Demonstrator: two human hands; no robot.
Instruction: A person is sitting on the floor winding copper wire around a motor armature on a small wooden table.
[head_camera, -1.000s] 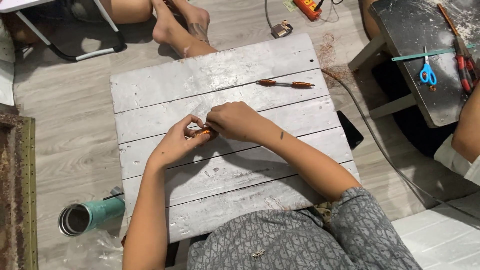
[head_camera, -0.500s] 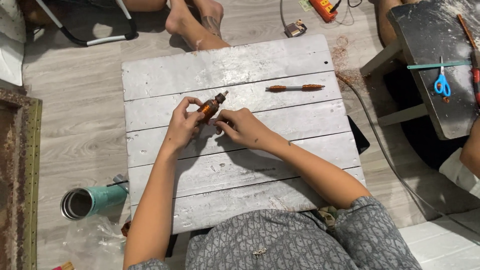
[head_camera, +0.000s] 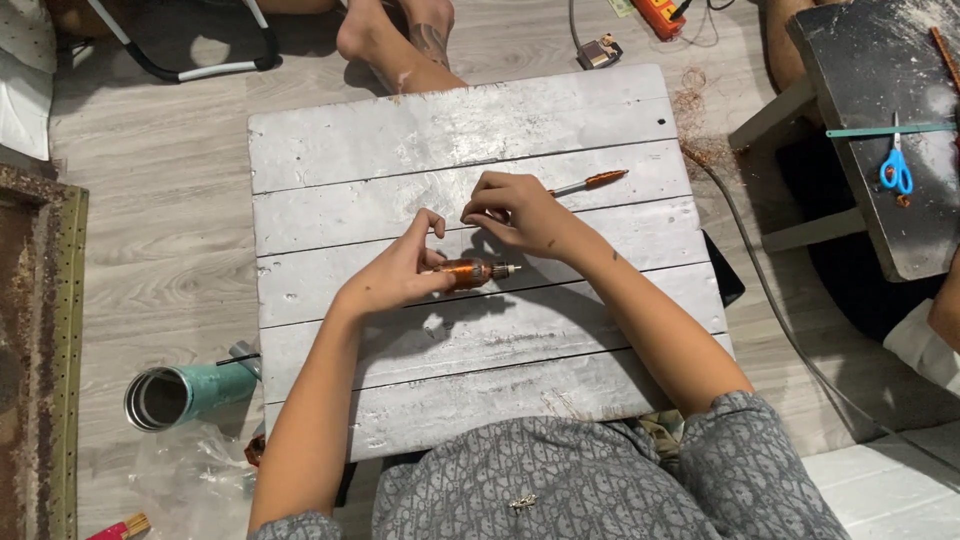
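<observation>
Copper-wound rotor sits low over the whitewashed plank bench, near its middle. We pinch it in our left hand, fingers closed around its body, shaft tip pointing right. Our right hand hovers just above, fingers curled, gripping nothing we can see. Orange-handled tool lies beyond.

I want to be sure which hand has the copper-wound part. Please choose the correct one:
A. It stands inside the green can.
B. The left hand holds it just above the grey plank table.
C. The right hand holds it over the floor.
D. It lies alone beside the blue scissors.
B: the left hand grips the copper-wound part over the plank table, while the right hand is beside it.
</observation>
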